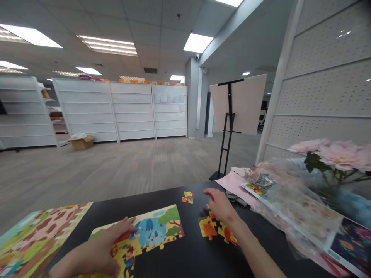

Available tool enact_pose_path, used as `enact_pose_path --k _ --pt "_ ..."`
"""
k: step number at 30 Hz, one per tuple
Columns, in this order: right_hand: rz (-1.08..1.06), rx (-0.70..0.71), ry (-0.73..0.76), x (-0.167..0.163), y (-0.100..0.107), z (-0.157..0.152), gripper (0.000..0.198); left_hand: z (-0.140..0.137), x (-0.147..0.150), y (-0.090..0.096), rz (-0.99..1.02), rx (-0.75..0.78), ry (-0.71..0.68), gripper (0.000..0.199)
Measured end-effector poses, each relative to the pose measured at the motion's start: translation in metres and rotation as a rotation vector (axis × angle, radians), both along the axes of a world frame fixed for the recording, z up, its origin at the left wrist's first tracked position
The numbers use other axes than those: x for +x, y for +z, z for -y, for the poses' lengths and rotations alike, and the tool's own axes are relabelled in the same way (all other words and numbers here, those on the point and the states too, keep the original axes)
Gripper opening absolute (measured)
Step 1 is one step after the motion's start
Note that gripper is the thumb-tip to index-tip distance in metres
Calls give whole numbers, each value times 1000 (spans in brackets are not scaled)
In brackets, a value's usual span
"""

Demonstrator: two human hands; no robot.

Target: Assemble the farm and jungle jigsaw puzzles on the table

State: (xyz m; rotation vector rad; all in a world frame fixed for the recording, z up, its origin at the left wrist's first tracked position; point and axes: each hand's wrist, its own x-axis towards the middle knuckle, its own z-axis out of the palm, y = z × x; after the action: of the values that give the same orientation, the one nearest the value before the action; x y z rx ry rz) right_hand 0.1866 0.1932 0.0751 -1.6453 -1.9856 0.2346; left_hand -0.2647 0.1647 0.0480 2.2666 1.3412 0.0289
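Observation:
A partly assembled jigsaw puzzle (pixel 150 231) with blue elephants and green trees lies on the black table. My left hand (pixel 101 247) rests on its left part, fingers spread, covering some of the picture. My right hand (pixel 218 202) is over a group of loose puzzle pieces to the right, one finger stretched toward the left and the other fingers mostly hidden. I see nothing held in it. Orange-and-yellow puzzle pieces (pixel 208 227) show below and beside this hand. Farther back, apart from them, sits a small joined cluster of puzzle pieces (pixel 188 197).
A colourful illustrated board (pixel 37 235) lies at the table's left. Along the right are clear plastic packaging (pixel 301 208), pink paper (pixel 236 185) and pink flowers (pixel 339 154). Beyond the table edge stands a black easel (pixel 227 135) with a board.

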Motion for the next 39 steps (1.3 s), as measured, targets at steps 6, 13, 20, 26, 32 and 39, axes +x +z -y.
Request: enact_pose_path --k 6,13,20,26,32,39 --pt "71 -75 -70 27 -15 -7 41 2 18 6 1 -12 -12 95" --pt "166 -92 115 -42 -34 -7 43 5 33 7 -22 38 -27 75" --pt "121 -147 34 -23 -28 -11 18 8 37 12 -6 44 -22 73" --pt "52 -170 87 -19 -23 -8 22 9 36 12 3 42 -43 73" --pt "-3 -147 91 -22 -18 -4 30 8 35 12 37 45 -38 73" --pt "-70 -101 130 -18 -16 -3 32 5 30 6 25 48 -51 73"
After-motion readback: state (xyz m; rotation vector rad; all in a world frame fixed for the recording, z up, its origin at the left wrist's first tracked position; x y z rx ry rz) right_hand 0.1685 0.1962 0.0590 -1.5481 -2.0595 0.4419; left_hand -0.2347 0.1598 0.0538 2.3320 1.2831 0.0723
